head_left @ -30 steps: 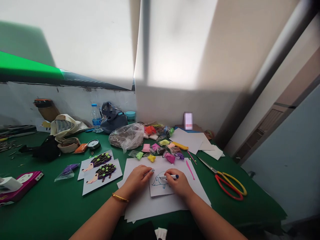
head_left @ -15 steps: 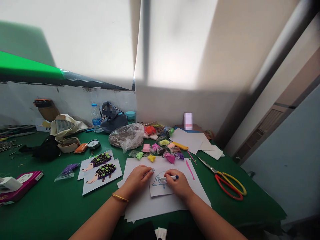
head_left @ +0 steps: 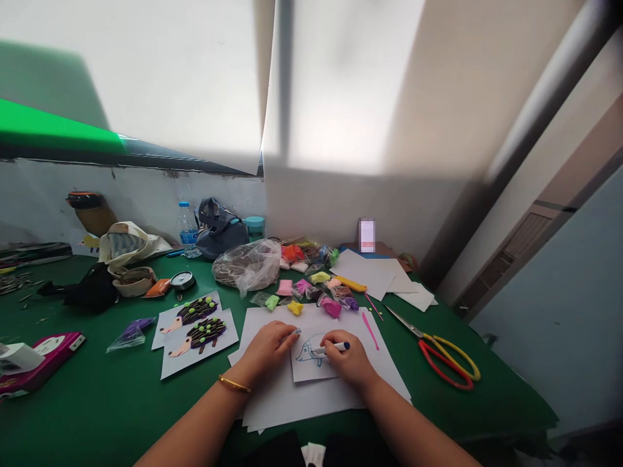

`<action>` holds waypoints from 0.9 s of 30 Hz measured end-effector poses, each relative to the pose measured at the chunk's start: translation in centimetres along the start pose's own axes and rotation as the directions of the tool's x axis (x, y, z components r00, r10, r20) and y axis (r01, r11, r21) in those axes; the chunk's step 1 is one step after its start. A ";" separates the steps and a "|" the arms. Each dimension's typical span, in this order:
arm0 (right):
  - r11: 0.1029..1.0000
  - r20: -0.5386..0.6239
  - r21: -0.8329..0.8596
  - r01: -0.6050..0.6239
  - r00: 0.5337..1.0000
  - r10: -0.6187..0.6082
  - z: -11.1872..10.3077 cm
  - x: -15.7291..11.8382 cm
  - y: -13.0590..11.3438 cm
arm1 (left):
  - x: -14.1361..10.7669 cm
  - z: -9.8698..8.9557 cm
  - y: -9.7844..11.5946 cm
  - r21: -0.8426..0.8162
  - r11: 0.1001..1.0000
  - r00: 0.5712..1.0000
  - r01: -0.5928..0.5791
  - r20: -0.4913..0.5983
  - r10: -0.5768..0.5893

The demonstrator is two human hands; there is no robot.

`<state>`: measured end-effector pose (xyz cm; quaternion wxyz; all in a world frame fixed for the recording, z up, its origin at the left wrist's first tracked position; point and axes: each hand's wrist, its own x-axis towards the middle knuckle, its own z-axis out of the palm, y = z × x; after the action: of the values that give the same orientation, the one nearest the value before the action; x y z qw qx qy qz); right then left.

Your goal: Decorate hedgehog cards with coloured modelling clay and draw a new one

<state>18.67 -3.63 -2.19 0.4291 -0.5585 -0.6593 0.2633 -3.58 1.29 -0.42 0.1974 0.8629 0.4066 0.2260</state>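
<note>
My right hand (head_left: 346,358) grips a white marker (head_left: 335,348) with a dark blue end, its tip on a small white card (head_left: 311,373). On that card is a blue line drawing (head_left: 305,350) of a hedgehog with a pointed snout, partly covered by my right hand. My left hand (head_left: 269,349) rests at the card's left edge, fingers closed around a small greyish piece (head_left: 296,331) too small to make out. Larger white sheets (head_left: 287,410) lie beneath the card. To the left are two cards with clay hedgehogs (head_left: 207,334), dark-spined with green dots.
Several bags of coloured clay (head_left: 331,306) lie beyond the sheets, beside a crumpled plastic bag (head_left: 248,266). Scissors (head_left: 438,350) with red and yellow handles lie at right, a pink tool (head_left: 370,331) on the paper. A water bottle (head_left: 185,230) stands at the back.
My right hand and the marker have shifted very slightly to the right and down on the card. My left hand stays in place.
</note>
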 end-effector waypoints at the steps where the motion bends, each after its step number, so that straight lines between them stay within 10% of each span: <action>1: 1.000 -0.003 0.002 -0.001 1.000 0.001 0.0 0.0 0.0 | 0.0 0.0 0.0 0.005 1.000 1.000 -0.001 0.001 0.001; 27: 0.975 -0.052 0.217 -0.045 0.997 0.057 -1.0 -0.1 0.6 | 0.0 0.0 0.0 -0.008 1.000 1.000 0.009 0.014 -0.009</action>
<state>19.83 -3.73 -2.22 0.4991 -0.5329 -0.5995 0.3278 -3.60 1.31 -0.45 0.2048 0.8619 0.4082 0.2206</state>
